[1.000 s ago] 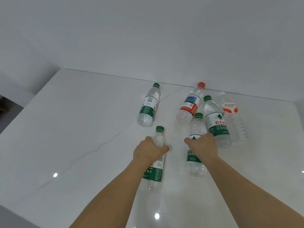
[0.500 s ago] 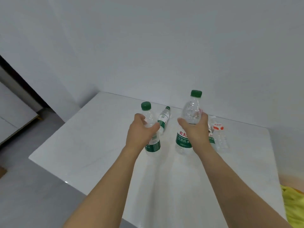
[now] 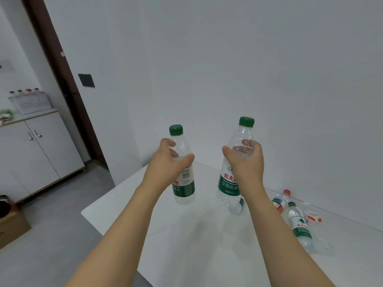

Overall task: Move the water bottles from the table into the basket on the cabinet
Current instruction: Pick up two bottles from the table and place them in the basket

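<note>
Head view. The left hand (image 3: 167, 162) curls round the upper body of a green-capped bottle (image 3: 183, 183), and the right hand (image 3: 245, 162) curls round the shoulder of a taller green-capped bottle (image 3: 230, 179); each grip is closed on its bottle, and both bottles are upright and lifted above the white table (image 3: 186, 235). The step in hand appears to be the carry. At far left a white perforated basket (image 3: 31, 103) stands on the cabinet (image 3: 39, 150), with several bottle caps showing above its rim; how many bottles it holds cannot be told. The next move likely calls for turning left and crossing the floor to the basket. On the table at right lie a red-capped bottle (image 3: 279, 201), a green-labelled bottle (image 3: 299, 226) and a clear bottle with an orange label (image 3: 317, 226), not yet moved.
</note>
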Demonstrator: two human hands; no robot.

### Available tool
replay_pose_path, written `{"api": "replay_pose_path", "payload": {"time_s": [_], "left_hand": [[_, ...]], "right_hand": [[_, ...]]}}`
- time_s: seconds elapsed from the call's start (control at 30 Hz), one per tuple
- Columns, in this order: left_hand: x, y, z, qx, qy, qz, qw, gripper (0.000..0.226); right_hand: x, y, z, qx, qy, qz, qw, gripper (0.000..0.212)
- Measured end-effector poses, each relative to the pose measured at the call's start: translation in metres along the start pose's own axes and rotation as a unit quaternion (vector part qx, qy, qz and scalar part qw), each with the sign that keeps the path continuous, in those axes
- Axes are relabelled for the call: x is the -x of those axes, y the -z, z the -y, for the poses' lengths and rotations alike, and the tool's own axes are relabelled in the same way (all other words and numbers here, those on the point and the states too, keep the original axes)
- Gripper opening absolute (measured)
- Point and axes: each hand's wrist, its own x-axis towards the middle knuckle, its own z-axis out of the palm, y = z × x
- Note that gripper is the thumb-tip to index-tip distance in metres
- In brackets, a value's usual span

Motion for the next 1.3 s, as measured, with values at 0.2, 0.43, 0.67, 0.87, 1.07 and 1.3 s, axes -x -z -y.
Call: {"api": "replay_pose_path", "payload": {"time_s": [0.2, 0.43, 0.67, 0.87, 1.07, 1.3], "left_hand": [[-0.030, 0.105, 0.047, -0.007, 0.008, -0.002, 1.000, 0.060], [-0.071, 0.212, 0.117, -0.011, 0.026, -0.042, 0.999, 0.060], [-0.136, 0.282, 0.179, -0.041, 0.039, -0.068, 0.996, 0.059], [-0.216, 0.308, 0.233, -0.048, 0.048, -0.075, 0.995, 0.056], [-0.304, 0.354, 0.270, -0.070, 0.053, -0.084, 0.993, 0.064], [-0.376, 0.427, 0.333, -0.059, 0.061, -0.109, 0.990, 0.053]], "right_hand": [[0.027, -0.121, 0.017, -0.019, 0.035, 0.024, 0.999, 0.049], [0.055, -0.260, 0.015, -0.040, 0.031, 0.032, 0.998, 0.041], [0.035, -0.364, -0.004, -0.032, 0.028, 0.030, 0.999, 0.042], [-0.003, -0.466, -0.032, -0.044, 0.017, 0.054, 0.997, 0.041], [-0.047, -0.567, -0.038, -0.037, 0.025, 0.070, 0.997, 0.045], [-0.056, -0.685, -0.053, -0.048, 0.026, 0.082, 0.995, 0.039]]}}
